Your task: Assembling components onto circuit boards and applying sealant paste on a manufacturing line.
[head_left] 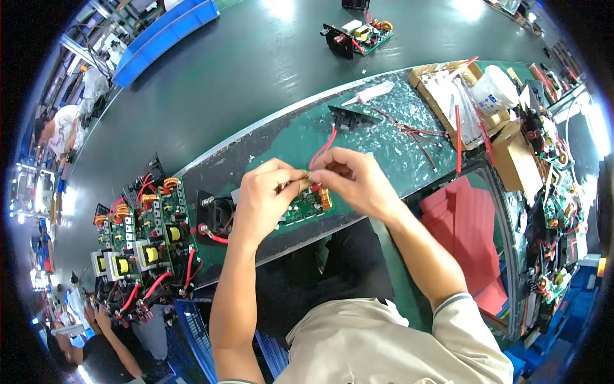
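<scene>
My left hand [263,192] and my right hand [353,180] meet fingertip to fingertip above a green circuit board [300,210]. A thick red wire [326,142] runs from a black end panel [352,119] down to the pinched fingers of my right hand. The left thumb and forefinger are also pinched, on something too small to make out. Much of the board is hidden under my hands; a copper-coloured coil [325,199] shows at its right end. Left of it, by my left wrist, is a black fan [217,214] with another red wire.
Several assembled circuit boards [144,233] stand at the left. Beyond the bench edge, another board [364,37] sits on the dark green surface near a blue bin [167,40]. A tube [371,93], loose wires [416,133], a cardboard box [465,142] and red sheets [460,230] lie rightward.
</scene>
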Motion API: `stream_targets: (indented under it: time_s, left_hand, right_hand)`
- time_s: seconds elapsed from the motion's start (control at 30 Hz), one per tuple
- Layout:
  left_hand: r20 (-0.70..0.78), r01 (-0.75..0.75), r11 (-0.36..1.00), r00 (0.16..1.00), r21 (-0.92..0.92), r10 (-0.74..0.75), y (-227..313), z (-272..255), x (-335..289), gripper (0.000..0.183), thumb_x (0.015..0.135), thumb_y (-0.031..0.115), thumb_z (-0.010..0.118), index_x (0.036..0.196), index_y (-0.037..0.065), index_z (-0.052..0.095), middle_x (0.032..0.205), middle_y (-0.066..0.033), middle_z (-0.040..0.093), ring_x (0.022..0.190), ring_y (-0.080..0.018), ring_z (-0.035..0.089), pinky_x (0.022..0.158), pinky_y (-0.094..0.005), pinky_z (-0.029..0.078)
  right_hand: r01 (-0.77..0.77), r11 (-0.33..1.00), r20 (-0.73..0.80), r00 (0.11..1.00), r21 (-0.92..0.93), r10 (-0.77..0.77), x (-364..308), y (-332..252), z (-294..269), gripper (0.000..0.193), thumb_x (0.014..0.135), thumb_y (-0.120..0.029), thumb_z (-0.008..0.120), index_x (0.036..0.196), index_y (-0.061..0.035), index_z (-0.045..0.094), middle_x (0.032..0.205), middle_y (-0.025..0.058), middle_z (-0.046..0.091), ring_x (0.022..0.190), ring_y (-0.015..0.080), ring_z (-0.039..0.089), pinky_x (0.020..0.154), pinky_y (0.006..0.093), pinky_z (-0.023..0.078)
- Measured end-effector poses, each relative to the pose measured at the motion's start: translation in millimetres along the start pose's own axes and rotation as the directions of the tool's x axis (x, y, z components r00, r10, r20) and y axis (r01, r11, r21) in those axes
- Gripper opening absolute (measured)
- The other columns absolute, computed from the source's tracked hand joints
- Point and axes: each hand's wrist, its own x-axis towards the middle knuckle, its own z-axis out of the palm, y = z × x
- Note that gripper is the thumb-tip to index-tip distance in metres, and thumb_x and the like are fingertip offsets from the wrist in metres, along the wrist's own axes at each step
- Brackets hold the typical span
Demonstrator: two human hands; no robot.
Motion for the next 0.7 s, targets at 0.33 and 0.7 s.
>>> stream_targets:
  time_s: [0.33, 0.7]
  left_hand:
    - [-0.123, -0.123, 0.991, 0.984, 0.052, 0.128, -13, 11, -6, 0.021, 0.079, -0.007, 0.072, 0.099, 0.0, 0.074, 0.083, -0.0057, 0.064, 0.067, -0.0099, 0.059, 0.059, -0.0236, 0.046]
    - [-0.281, -0.03, 0.973, 0.959, -0.23, -0.037, -27, 0, -10, 0.014, 0.083, -0.002, 0.074, 0.097, -0.001, 0.074, 0.085, -0.0038, 0.067, 0.069, -0.0062, 0.058, 0.058, -0.0214, 0.044]
  right_hand:
    - [-0.095, 0.995, 0.075, 0.993, -0.022, 0.096, 19, 22, 1, 0.018, 0.092, -0.015, 0.068, 0.099, 0.0012, 0.065, 0.083, 0.0034, 0.067, 0.073, 0.01, 0.062, 0.066, 0.0265, 0.051]
    - [0.145, 0.459, 0.13, 0.989, -0.877, -0.063, 104, 8, -86, 0.032, 0.087, -0.031, 0.067, 0.097, 0.0001, 0.07, 0.082, 0.0211, 0.066, 0.08, 0.0354, 0.065, 0.072, 0.0445, 0.048]
